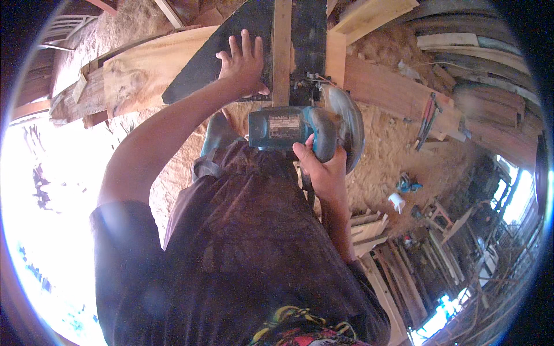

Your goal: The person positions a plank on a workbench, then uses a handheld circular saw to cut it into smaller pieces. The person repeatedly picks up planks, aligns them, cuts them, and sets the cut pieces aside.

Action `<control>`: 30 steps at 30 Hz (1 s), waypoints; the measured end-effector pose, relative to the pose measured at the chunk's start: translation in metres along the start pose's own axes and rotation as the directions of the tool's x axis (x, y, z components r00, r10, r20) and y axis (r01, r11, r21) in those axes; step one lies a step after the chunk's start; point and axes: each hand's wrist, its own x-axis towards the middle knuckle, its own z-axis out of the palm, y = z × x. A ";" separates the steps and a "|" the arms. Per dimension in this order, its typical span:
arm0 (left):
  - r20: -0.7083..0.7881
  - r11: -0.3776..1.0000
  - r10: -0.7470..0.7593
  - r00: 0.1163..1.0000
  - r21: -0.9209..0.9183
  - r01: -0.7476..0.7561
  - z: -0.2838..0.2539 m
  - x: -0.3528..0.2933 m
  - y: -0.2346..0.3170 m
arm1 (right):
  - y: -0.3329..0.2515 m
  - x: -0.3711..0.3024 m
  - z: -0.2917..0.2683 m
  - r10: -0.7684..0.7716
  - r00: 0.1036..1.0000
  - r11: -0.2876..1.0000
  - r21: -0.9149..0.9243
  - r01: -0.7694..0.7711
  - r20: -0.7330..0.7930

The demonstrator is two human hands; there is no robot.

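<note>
teal circular saw [300,130] gripped in r hand [323,167], l hand [242,63] flat on prob. dark board [231,46]

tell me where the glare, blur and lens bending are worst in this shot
Head view: daylight blows out the lower left to white; a smaller bright patch shows at the far right. The fisheye bends the planks near the dark rim. The left hand on the dark board and the right hand gripping the teal circular saw are evenly lit and fairly sharp; the shirt is soft.
</note>
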 end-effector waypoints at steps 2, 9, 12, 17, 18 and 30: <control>-0.010 1.000 0.005 1.000 -0.010 -0.005 0.001 -0.002 0.002 | -0.004 0.002 0.002 0.004 1.000 1.000 0.013 -0.004 -0.008; -0.031 0.999 0.019 0.999 -0.038 -0.020 0.000 -0.003 0.000 | -0.005 0.012 0.000 -0.011 1.000 1.000 0.012 0.011 0.014; -0.069 0.998 0.037 0.997 -0.052 -0.040 0.004 -0.003 -0.001 | -0.009 0.016 -0.001 0.027 1.000 0.999 0.027 -0.027 0.007; -0.064 0.997 0.037 0.997 -0.066 -0.041 0.004 -0.004 0.000 | -0.017 0.023 -0.001 0.048 0.998 0.998 0.050 -0.050 0.031; -0.057 0.998 0.034 0.998 -0.052 -0.037 0.003 -0.004 0.000 | -0.016 0.026 0.000 0.004 0.999 0.999 0.052 -0.006 0.035; -0.219 0.992 0.122 0.968 0.010 -0.123 0.026 -0.005 -0.013 | -0.031 0.038 0.004 -0.021 0.999 0.996 0.084 0.018 0.033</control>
